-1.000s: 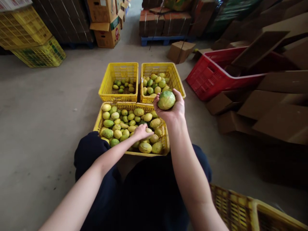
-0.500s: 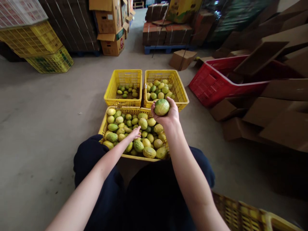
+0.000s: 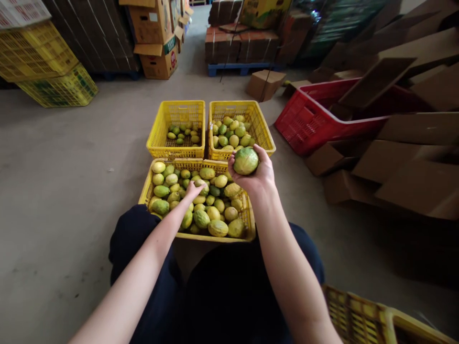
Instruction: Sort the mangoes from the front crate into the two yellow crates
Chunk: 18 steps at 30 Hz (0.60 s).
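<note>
The right hand (image 3: 256,174) has its grip curled around a round green fruit (image 3: 245,161), above the far right corner of the full yellow crate (image 3: 251,220). Inside that crate, the left hand (image 3: 193,191) touches a smaller fruit (image 3: 202,187); I cannot tell how closed its grip is. Beyond the crate stand two yellow crates (image 3: 175,152) holding fewer fruits.

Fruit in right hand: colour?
The fruit is mottled green with paler yellowish patches; head view.
</note>
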Each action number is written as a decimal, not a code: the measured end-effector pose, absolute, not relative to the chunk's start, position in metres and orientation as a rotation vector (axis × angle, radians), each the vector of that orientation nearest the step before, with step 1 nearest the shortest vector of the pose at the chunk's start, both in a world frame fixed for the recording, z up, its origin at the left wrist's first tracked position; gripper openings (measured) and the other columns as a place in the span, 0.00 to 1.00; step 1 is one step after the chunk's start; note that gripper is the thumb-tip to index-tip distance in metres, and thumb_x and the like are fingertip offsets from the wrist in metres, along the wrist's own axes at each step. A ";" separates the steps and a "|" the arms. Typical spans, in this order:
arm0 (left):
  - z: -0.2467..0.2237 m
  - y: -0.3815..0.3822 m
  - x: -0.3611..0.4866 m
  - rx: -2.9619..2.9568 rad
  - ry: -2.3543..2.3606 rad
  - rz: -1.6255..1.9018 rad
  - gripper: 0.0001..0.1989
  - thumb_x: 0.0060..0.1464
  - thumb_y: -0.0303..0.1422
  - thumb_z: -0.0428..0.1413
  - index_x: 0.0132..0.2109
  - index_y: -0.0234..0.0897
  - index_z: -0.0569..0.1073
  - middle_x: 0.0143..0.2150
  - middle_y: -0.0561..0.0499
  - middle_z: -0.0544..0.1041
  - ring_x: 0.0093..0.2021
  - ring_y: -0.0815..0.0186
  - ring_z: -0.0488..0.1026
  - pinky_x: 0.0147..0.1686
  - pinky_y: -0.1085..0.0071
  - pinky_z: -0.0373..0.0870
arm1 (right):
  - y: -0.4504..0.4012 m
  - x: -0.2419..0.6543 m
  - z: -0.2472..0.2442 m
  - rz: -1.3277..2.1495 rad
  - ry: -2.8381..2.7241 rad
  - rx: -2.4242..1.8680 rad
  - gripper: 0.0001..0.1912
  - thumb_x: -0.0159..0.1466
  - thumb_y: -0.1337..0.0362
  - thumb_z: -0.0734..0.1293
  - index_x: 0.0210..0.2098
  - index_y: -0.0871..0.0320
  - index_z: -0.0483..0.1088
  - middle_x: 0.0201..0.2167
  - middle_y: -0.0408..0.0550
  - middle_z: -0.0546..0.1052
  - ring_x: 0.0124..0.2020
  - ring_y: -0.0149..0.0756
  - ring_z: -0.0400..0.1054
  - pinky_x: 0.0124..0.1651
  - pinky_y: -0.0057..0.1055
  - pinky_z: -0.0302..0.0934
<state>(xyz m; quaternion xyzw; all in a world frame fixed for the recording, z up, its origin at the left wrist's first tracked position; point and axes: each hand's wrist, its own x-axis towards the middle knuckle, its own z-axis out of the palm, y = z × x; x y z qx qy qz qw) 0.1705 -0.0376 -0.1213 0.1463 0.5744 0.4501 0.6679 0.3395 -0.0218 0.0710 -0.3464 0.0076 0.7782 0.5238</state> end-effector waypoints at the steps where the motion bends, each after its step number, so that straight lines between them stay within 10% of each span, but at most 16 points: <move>1: -0.126 -0.036 0.169 0.385 1.388 1.009 0.19 0.50 0.31 0.66 0.39 0.43 0.62 0.45 0.50 0.77 0.58 0.64 0.70 0.47 0.76 0.65 | -0.023 0.340 0.072 1.855 0.033 -0.832 0.11 0.64 0.54 0.65 0.35 0.56 0.69 0.24 0.46 0.76 0.25 0.34 0.70 0.24 0.27 0.70; 8: -0.150 -0.031 0.171 1.127 1.906 0.771 0.25 0.42 0.32 0.69 0.44 0.42 0.65 0.54 0.39 0.74 0.61 0.46 0.67 0.56 0.58 0.63 | -0.025 0.338 0.071 1.874 0.048 -0.818 0.11 0.63 0.54 0.66 0.35 0.55 0.70 0.24 0.45 0.76 0.25 0.34 0.71 0.25 0.29 0.71; 18: -0.159 -0.037 0.171 1.425 1.779 0.749 0.25 0.42 0.35 0.70 0.45 0.41 0.67 0.48 0.43 0.75 0.57 0.49 0.71 0.58 0.58 0.62 | -0.038 0.330 0.089 1.859 0.100 -0.879 0.11 0.66 0.56 0.62 0.32 0.56 0.69 0.22 0.44 0.74 0.24 0.33 0.69 0.26 0.30 0.72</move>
